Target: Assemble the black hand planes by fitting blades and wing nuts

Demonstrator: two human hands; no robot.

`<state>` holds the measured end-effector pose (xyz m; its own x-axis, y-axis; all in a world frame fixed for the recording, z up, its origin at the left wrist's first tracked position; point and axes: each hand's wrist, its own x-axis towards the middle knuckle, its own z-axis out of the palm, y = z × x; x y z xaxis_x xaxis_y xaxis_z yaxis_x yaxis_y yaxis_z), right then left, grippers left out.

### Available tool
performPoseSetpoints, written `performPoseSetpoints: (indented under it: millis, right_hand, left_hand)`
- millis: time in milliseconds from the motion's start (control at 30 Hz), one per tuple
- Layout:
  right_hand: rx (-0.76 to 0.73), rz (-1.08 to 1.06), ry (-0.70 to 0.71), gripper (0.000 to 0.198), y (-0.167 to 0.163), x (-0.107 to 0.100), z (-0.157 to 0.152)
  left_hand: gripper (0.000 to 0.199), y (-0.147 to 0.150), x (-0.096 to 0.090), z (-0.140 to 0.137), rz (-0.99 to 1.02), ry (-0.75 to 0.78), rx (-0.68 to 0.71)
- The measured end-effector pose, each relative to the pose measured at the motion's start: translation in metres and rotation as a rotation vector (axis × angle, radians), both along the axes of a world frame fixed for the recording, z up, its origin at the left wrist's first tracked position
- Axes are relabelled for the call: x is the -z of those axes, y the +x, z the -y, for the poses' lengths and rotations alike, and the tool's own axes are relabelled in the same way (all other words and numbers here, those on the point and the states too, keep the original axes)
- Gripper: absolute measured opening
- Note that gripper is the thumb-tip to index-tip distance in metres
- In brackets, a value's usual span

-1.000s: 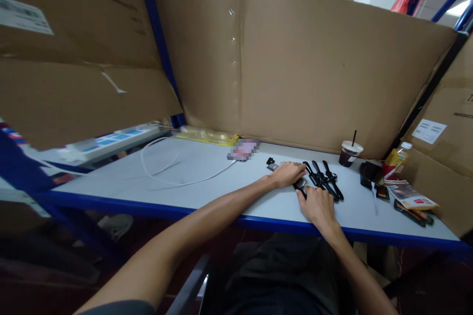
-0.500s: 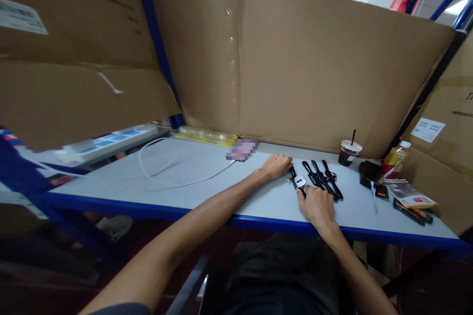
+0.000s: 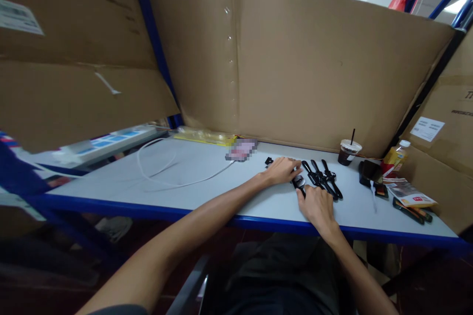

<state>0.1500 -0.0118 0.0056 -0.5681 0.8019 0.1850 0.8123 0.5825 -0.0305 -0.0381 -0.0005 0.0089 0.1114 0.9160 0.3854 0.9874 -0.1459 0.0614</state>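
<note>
A black spokeshave [image 3: 295,184] with a shiny metal blade [image 3: 299,180] lies on the grey tabletop between my hands. My right hand [image 3: 318,203] is closed around its near handle, thumb along the side. Over its far part, my left hand [image 3: 283,171] has its fingers bent down onto the blade and covers the far handle. A small black part [image 3: 269,161] sits just beyond my left wrist. Several more black spokeshaves [image 3: 325,179] lie side by side to the right of the one I hold.
Behind the spokeshaves stands a lidded drink cup [image 3: 347,152] with a straw. A bottle [image 3: 399,157], a black box [image 3: 370,173] and a packet [image 3: 412,193] sit at the right. A phone [image 3: 242,149] with a white cable [image 3: 192,183] lies at the back; cardboard walls [image 3: 332,69] surround the table.
My left hand has shifted from the spokeshave's far handle end towards me and right, onto the blade. This uncovers the small black part. My right hand keeps its place.
</note>
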Motion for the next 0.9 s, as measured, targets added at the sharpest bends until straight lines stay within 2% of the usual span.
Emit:
performPoseSetpoints:
  millis: [100,200,500,900]
  right_hand:
    - [-0.004,0.020,0.004,0.040,0.000,-0.001,0.000]
    - [-0.008,0.035,0.002,0.039,0.000,-0.002,0.000]
    - [-0.020,0.037,0.005,0.040,0.000,-0.003,-0.001]
    - [-0.037,0.036,0.005,0.040,0.000,-0.003,0.000]
  left_hand:
    - [0.029,0.012,0.005,0.000,-0.055,0.061,0.174]
    - [0.030,0.020,0.010,-0.004,-0.113,0.026,0.250]
    - [0.032,0.019,0.010,-0.004,-0.102,0.027,0.210]
    - [0.046,0.019,0.007,-0.004,-0.062,0.016,0.108]
